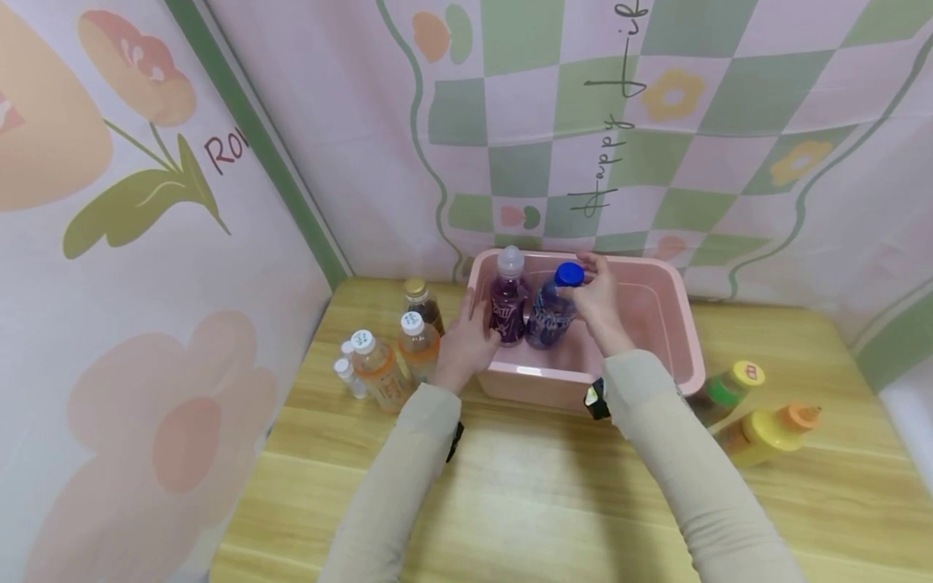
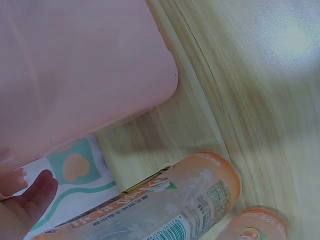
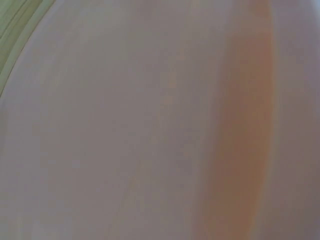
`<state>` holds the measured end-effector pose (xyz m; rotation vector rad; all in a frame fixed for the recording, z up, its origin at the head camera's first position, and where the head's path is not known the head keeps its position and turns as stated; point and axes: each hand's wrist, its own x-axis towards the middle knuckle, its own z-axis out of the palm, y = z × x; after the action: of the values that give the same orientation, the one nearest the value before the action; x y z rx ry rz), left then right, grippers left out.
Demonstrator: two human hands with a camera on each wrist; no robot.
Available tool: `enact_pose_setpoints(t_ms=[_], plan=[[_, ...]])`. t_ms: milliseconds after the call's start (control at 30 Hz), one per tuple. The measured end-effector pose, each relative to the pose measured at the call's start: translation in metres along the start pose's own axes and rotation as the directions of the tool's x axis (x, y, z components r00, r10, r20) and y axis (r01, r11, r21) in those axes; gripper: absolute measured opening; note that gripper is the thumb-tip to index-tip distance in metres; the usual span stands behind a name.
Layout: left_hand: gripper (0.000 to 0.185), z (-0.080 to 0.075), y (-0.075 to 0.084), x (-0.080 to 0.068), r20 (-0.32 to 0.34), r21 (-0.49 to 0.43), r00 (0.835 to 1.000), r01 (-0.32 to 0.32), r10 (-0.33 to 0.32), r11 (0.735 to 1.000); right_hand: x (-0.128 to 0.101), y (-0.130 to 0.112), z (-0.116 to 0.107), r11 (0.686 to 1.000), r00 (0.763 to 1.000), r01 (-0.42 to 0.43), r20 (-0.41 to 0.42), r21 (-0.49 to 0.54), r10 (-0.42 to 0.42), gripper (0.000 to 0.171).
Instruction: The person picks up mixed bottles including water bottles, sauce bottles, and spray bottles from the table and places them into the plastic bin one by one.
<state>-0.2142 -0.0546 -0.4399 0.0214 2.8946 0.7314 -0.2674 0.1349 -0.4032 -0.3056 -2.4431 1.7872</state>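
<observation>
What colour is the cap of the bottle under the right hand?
Blue cap, seen best in the head view.

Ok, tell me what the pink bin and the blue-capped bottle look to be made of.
Pink bin: likely moulded plastic, semi-gloss; smooth walls, rounded corners, soft sheen on the rim.
Blue-capped bottle: probably clear plastic, since dark liquid shows through behind a printed label; its cap looks like opaque glossy plastic.

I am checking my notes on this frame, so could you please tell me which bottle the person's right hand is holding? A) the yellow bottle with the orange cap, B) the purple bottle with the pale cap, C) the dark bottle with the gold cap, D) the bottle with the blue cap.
D: in the head view the right hand grips the blue-capped bottle near its cap, inside the pink tub.
</observation>
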Motion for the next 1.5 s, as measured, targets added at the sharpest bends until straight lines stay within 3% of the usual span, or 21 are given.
enact_pose_setpoints(t_ms=[500,967,1367,1500], plan=[[0.062,0.002,0.000,0.000,-0.012,-0.002,1.000,-0.005,0.005,1.000,0.000,0.002,-0.007,0.998,0.994,0.054,0.094,-0.025,-0.052,0.063],[0.061,0.001,-0.001,-0.001,-0.021,-0.011,1.000,-0.010,0.010,1.000,0.001,0.003,-0.009,1.000,0.993,0.029,0.112,-0.010,-0.027,0.064],[0.061,-0.001,0.001,-0.003,-0.015,-0.003,1.000,-0.004,0.004,1.000,0.001,-0.004,-0.025,1.000,0.999,-0.027,0.027,0.008,0.027,0.049],[0.061,-0.001,0.001,-0.003,-0.010,-0.007,1.000,-0.004,0.004,1.000,-0.005,-0.011,-0.038,0.999,0.998,-0.047,0.047,0.002,0.047,0.048]])
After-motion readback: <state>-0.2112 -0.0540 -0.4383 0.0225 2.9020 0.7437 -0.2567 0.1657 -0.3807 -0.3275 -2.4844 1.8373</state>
